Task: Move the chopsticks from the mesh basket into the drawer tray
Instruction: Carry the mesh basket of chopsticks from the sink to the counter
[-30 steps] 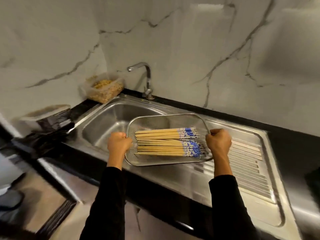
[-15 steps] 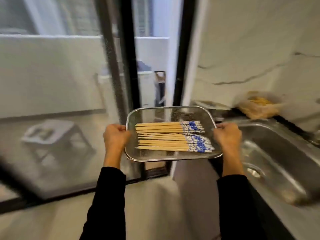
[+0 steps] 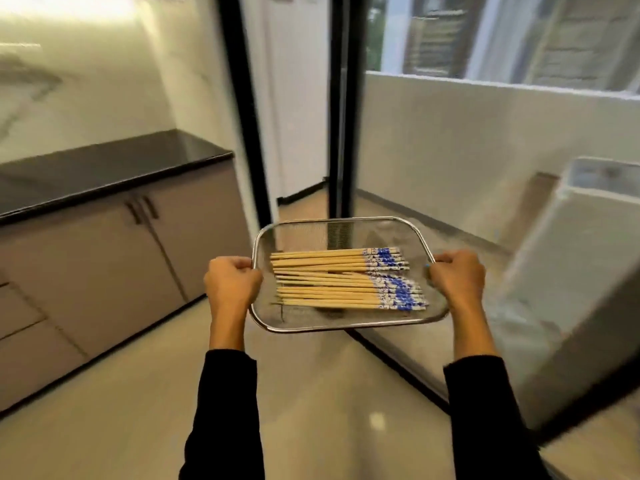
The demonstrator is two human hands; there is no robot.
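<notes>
Between your two fists lay a bundle of pale wooden chopsticks with blue-and-white patterned ends (image 3: 346, 284), too many and too overlapped to count exactly, inside one rectangular steel mesh basket (image 3: 341, 221). Their long axis ran left to right, patterned ends toward your right. Your left hand (image 3: 231, 285) clenched the basket's left rim; your right hand (image 3: 457, 277) clenched the right rim. You held it in the air over beige floor (image 3: 114, 420), with one black-topped grey cabinet (image 3: 104, 237) well off to your left and a black-framed glass door (image 3: 337, 133) ahead.
</notes>
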